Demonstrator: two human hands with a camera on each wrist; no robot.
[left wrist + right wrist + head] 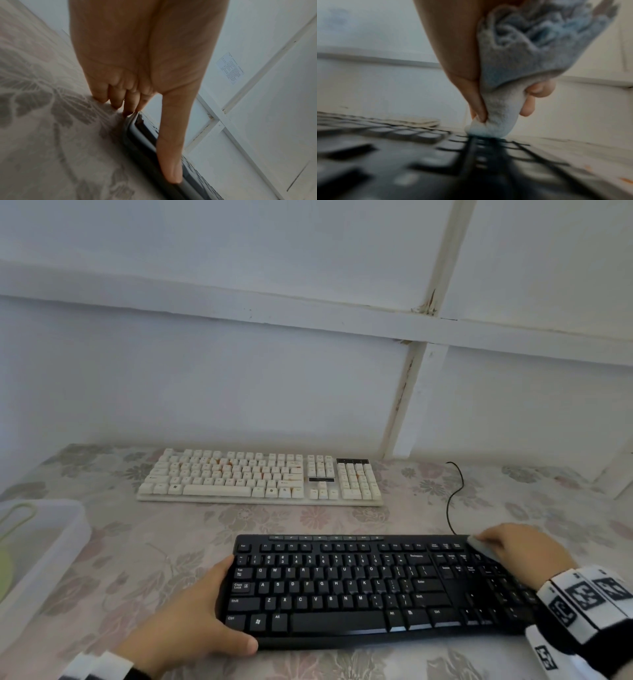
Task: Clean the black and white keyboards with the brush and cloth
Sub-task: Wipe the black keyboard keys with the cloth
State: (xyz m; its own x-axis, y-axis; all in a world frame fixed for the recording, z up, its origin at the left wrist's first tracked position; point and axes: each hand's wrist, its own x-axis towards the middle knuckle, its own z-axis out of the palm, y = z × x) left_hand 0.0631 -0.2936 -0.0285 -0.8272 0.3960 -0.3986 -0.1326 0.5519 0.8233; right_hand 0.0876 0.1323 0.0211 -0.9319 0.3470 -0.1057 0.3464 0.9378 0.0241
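Observation:
The black keyboard (359, 587) lies near the table's front edge. My left hand (209, 607) holds its left end, fingers bent against the side edge and thumb (171, 148) stretched along the front rim (142, 142). My right hand (517, 549) grips a bunched grey-blue cloth (479, 543) and presses it on the keyboard's far right corner. In the right wrist view the cloth (513, 56) is squeezed between thumb and fingers, its tip touching the keys (436, 162). The white keyboard (260, 477), with orange stains, lies further back.
A clear plastic box (51, 542) stands at the left edge with a green looped item (17, 518) inside. A black cable (454, 494) runs from the black keyboard toward the wall. A flowered cloth (137, 559) covers the table; a white wall stands close behind.

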